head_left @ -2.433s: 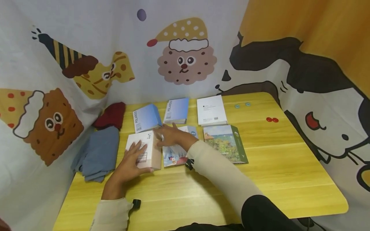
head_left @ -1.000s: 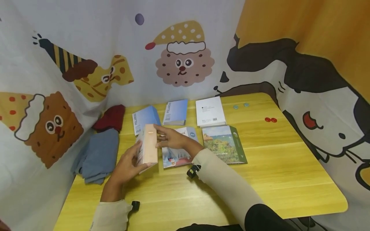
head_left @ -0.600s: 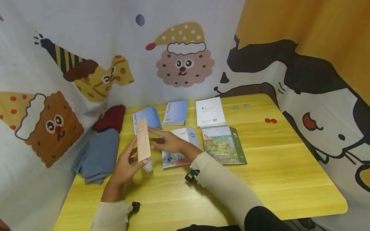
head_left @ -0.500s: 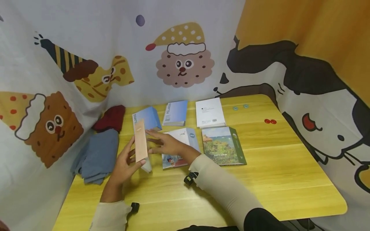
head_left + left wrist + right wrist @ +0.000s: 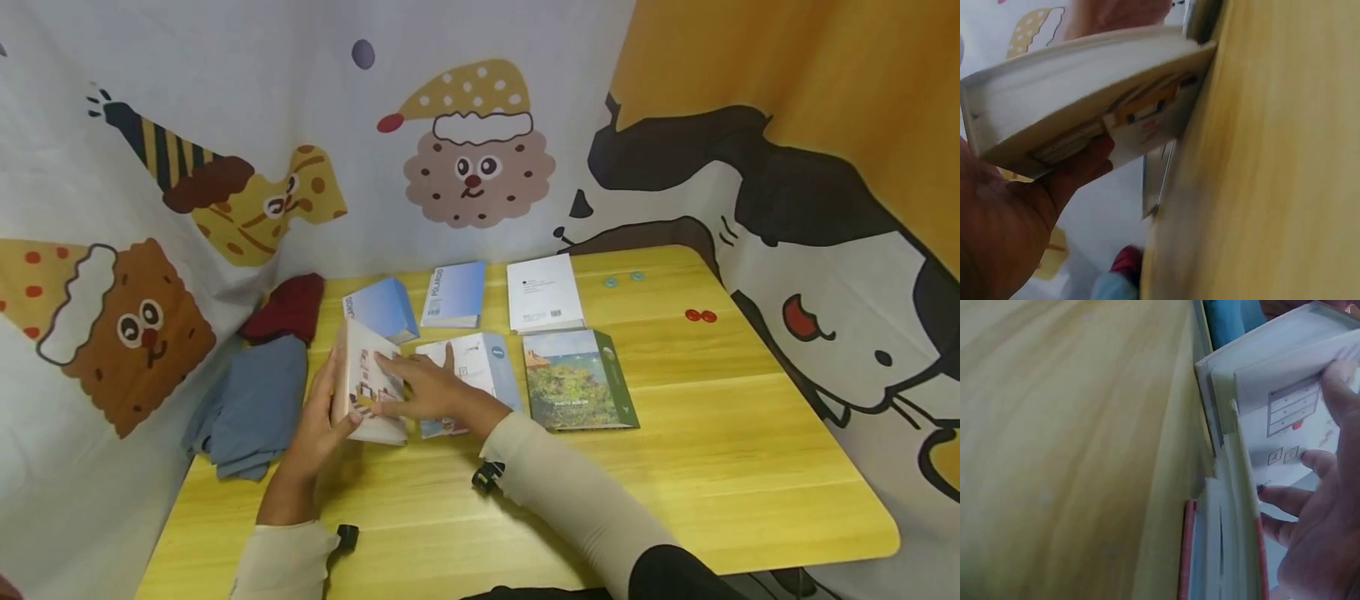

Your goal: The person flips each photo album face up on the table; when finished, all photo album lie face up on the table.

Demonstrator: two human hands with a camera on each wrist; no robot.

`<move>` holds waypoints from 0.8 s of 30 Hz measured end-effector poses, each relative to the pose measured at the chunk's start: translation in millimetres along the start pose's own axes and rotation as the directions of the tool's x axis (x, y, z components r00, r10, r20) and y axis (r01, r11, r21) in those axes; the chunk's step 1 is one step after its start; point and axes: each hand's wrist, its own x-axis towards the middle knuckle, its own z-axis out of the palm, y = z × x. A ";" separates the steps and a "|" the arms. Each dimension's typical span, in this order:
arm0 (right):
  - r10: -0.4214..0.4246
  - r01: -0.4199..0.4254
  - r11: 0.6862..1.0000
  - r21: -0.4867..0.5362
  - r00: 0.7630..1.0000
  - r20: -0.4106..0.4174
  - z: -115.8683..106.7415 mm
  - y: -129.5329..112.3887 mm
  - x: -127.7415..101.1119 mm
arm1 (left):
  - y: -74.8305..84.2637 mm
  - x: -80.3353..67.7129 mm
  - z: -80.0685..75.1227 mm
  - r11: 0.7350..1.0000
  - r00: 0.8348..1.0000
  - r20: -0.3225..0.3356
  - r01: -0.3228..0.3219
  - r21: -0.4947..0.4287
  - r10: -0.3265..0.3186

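A small white album (image 5: 369, 377) with a peach spine leans tilted on the yellow table (image 5: 712, 433), its illustrated cover facing up and to the right. My left hand (image 5: 330, 410) grips it from the left, with the thumb hooked on its near corner. The right hand (image 5: 405, 387) lies on the cover with its fingers straight. In the left wrist view the album (image 5: 1085, 94) rests over my thumb (image 5: 1079, 169). The right wrist view shows my fingers (image 5: 1329, 487) on the album's cover (image 5: 1285, 400).
Other albums lie flat around it: a light one (image 5: 480, 367) under my right wrist, a green landscape one (image 5: 577, 379), two blue ones (image 5: 382, 307) (image 5: 453, 293) and a white one (image 5: 543, 292). Folded blue cloth (image 5: 255, 404) and red cloth (image 5: 288, 304) sit at the left edge. Curtains close in three sides.
The album lay flat, was stood on its edge with the peach spine towards me, and has now tipped right, cover up. My right hand moved onto that cover.
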 end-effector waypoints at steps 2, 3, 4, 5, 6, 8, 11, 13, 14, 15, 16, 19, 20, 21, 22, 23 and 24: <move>0.032 -0.032 0.999 -0.036 0.999 0.011 1.0 0.2 -1.1 | 2.2 0.2 -5.3 0.999 1.000 0.005 0.024 0.043 -0.024; 0.041 -0.040 0.998 -0.048 0.999 0.018 1.6 0.6 -1.4 | 3.8 0.7 -8.2 0.998 0.999 0.010 0.040 0.057 -0.040; 0.050 -0.049 0.997 -0.063 0.998 0.023 2.1 1.0 -1.7 | 5.7 1.2 -11.1 0.995 0.998 0.012 0.055 0.081 -0.056; 0.056 -0.054 0.996 -0.072 0.998 0.027 2.6 1.5 -1.7 | 7.5 1.4 -13.9 0.992 0.997 0.019 0.072 0.099 -0.075; 0.059 -0.056 0.995 -0.082 0.998 0.031 3.0 2.1 -1.8 | 9.4 2.1 -16.5 0.988 0.994 0.025 0.099 0.122 -0.103; 0.057 -0.053 0.994 -0.094 0.998 0.038 3.7 3.3 -2.0 | 12.7 4.1 -20.9 0.972 0.987 0.043 0.144 0.185 -0.155; 0.051 -0.046 0.992 -0.116 0.998 0.040 4.1 4.9 -1.7 | 16.9 6.6 -25.9 0.934 0.966 0.072 0.218 0.283 -0.247; 0.049 -0.044 0.989 -0.142 0.998 0.033 4.4 5.8 -1.2 | 18.8 8.4 -28.6 0.905 0.946 0.091 0.264 0.333 -0.310; 0.051 -0.045 0.986 -0.162 0.998 0.031 4.8 6.4 -0.5 | 18.9 9.2 -29.6 0.889 0.936 0.098 0.283 0.359 -0.338; 0.054 -0.049 0.982 -0.180 0.998 0.027 5.0 6.8 0.0 | 18.1 9.9 -30.4 0.876 0.928 0.104 0.297 0.380 -0.359; 0.058 -0.052 0.979 -0.198 0.998 0.024 5.5 7.2 0.5 | 16.8 10.3 -31.3 0.861 0.918 0.108 0.312 0.401 -0.383; 0.055 -0.048 0.969 -0.242 0.998 0.024 6.7 7.3 0.9 | 9.9 9.7 -32.9 0.826 0.896 0.117 0.337 0.451 -0.429; 0.054 -0.046 0.967 -0.251 0.998 0.027 7.0 6.9 0.7 | 6.9 9.0 -33.2 0.817 0.890 0.121 0.339 0.466 -0.439; 0.054 -0.045 0.965 -0.258 0.998 0.028 7.4 6.5 0.2 | 3.8 8.2 -33.3 0.811 0.886 0.126 0.342 0.474 -0.447; 0.053 -0.043 0.963 -0.267 0.998 0.030 7.6 6.0 -0.4 | 0.9 7.5 -33.4 0.808 0.882 0.133 0.340 0.481 -0.451; 0.053 -0.042 0.960 -0.275 0.998 0.031 7.6 5.4 -1.1 | -2.2 6.9 -33.1 0.811 0.883 0.144 0.332 0.481 -0.447; 0.056 -0.045 0.955 -0.292 0.998 0.030 7.9 5.0 -1.6 | -5.0 6.5 -32.9 0.814 0.881 0.157 0.328 0.479 -0.447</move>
